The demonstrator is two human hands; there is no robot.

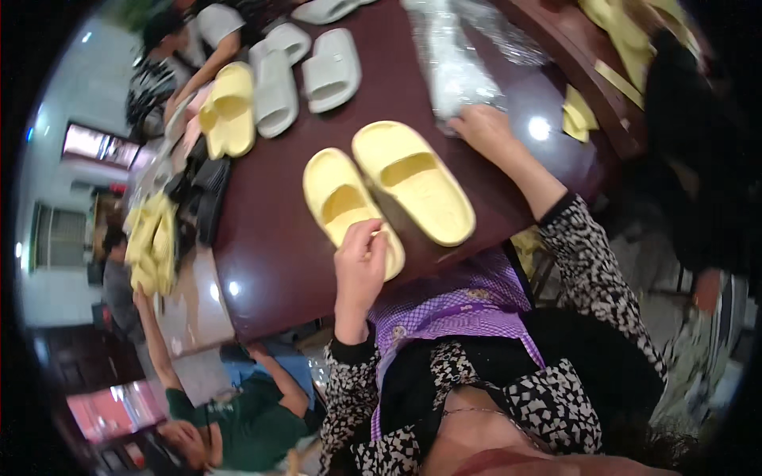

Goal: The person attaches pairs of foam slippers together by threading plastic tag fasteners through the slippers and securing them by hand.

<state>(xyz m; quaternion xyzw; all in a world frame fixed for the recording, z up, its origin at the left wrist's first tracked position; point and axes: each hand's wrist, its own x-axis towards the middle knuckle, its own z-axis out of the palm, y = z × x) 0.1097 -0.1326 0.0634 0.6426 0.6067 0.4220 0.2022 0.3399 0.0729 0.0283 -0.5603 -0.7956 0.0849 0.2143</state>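
Two yellow slide slippers lie side by side on the dark red table, soles down. My left hand (362,270) is over the heel half of the left slipper (329,176), its fingers curled together; whether they grip the slipper's edge or something small is hidden. The right slipper (439,208) lies untouched between my hands. Farther off to the right, my right hand (482,129) has its fingers closed on the near end of a clear plastic bag (456,75) in a pile of shiny bags.
Pale grey slippers (332,71) and another yellow pair (231,111) lie at the far left of the table (270,230). Black slippers (210,198) sit at its left edge. Yellow pieces (579,115) lie at the right, by a raised ledge (587,79). Other people work around the table.
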